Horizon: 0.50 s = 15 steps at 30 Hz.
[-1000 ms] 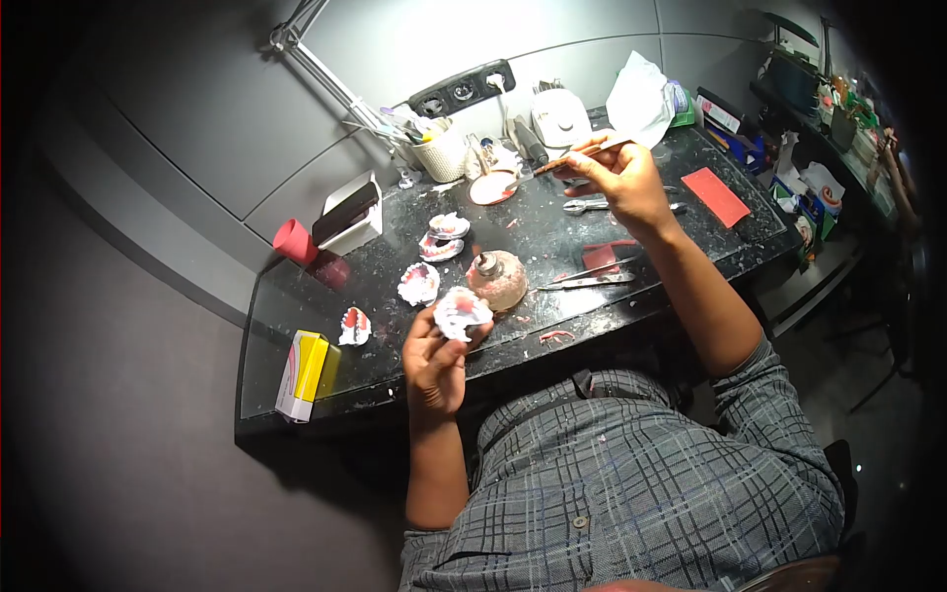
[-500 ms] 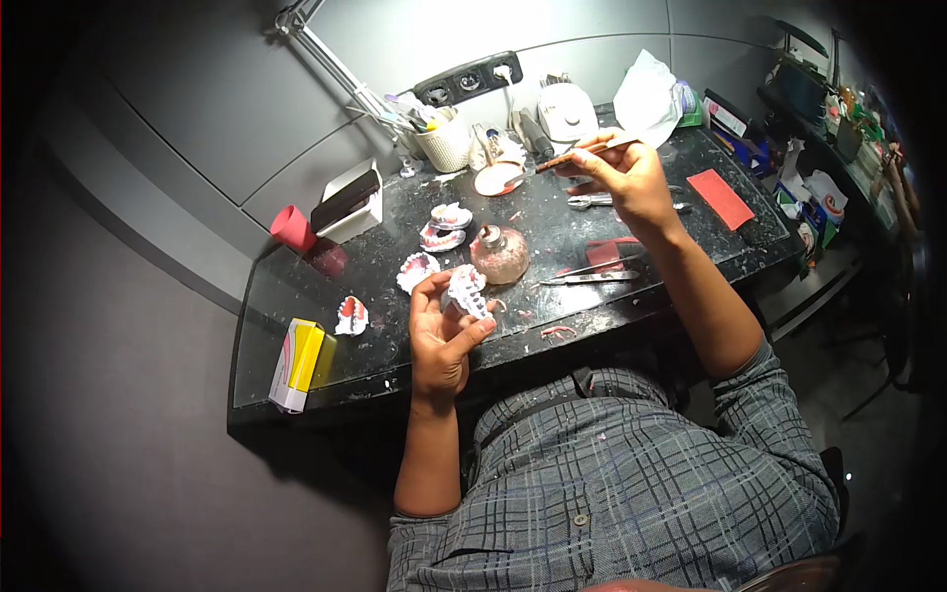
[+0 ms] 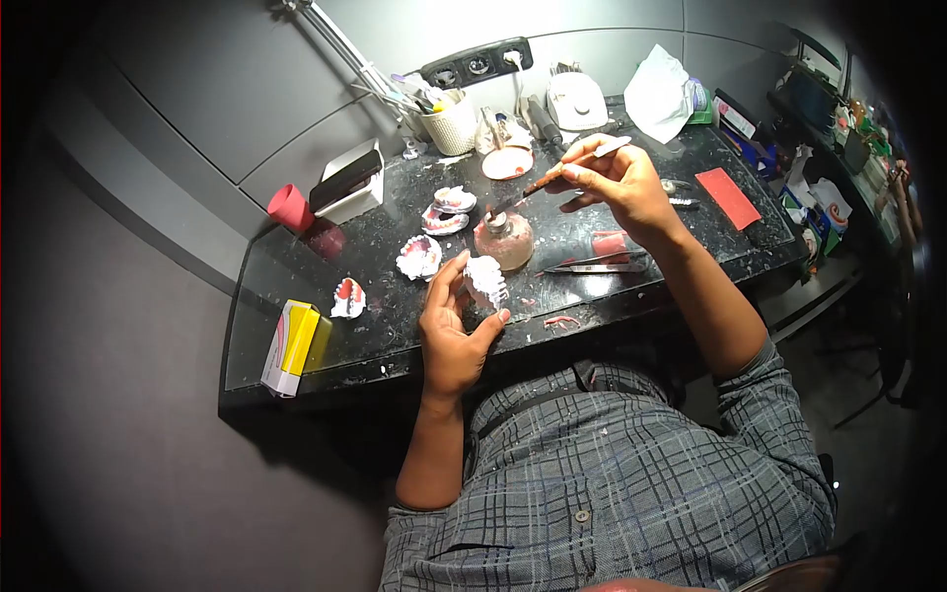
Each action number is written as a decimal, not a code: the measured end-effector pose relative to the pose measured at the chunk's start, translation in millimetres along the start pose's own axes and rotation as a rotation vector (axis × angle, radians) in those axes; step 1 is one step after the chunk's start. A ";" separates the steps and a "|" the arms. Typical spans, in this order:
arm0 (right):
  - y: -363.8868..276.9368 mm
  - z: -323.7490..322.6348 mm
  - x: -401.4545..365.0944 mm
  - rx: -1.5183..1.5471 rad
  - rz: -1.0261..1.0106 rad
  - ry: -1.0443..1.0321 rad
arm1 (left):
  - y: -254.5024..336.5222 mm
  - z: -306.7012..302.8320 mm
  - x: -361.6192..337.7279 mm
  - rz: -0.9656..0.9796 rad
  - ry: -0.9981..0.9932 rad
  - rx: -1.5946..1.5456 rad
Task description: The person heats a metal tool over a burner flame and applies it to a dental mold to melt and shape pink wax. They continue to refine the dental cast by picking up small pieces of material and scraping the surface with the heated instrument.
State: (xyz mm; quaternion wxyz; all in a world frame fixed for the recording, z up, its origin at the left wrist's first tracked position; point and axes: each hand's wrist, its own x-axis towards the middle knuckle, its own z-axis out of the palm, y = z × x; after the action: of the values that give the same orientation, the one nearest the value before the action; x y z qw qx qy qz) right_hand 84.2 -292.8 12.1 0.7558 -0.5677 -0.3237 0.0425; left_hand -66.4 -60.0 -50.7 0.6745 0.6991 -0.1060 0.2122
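Observation:
My left hand grips a white plaster dental model between thumb and fingers, just above the bench's front edge. In my right hand is a wax knife with a brown handle, its tip pointing down and left. That tip is close to the top of a round glass spirit burner; I cannot make out a flame. Left of the burner lie a dental model with pink wax and a stacked pair of models. A smaller model piece rests farther left.
Tweezers and a pink wax piece lie right of the burner. A red wax sheet is farther right. A yellow-and-white box, red cup, tool pot and pink-stained dish stand around the bench.
My right hand has tilted and lowered the wax knife, bringing its tip nearer the burner's top. The model in my left hand has turned. The whole view has shifted slightly.

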 end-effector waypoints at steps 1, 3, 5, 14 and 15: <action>-1.3 -0.1 -0.2 -0.002 -0.001 -0.012 | -2.1 -0.8 0.3 0.006 -0.008 0.008; -6.5 1.3 -2.6 -0.003 -0.001 -0.085 | -5.7 -2.3 0.7 0.013 -0.015 0.015; -8.2 3.8 -5.4 0.020 -0.018 -0.206 | -8.2 -3.1 0.4 0.019 -0.019 0.024; -8.0 13.4 -10.2 0.036 0.007 -0.331 | -9.4 -3.6 -0.7 0.037 -0.011 0.048; -7.2 13.6 -10.1 0.031 0.012 -0.325 | -8.9 -3.6 -0.7 0.037 -0.011 0.048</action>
State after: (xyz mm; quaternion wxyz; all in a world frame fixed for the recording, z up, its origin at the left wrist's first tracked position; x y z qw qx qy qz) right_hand 66.7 -288.4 16.1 0.7020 -0.5435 -0.4373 0.1433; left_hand -63.8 -56.0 -59.0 0.6528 0.7143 -0.1175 0.2230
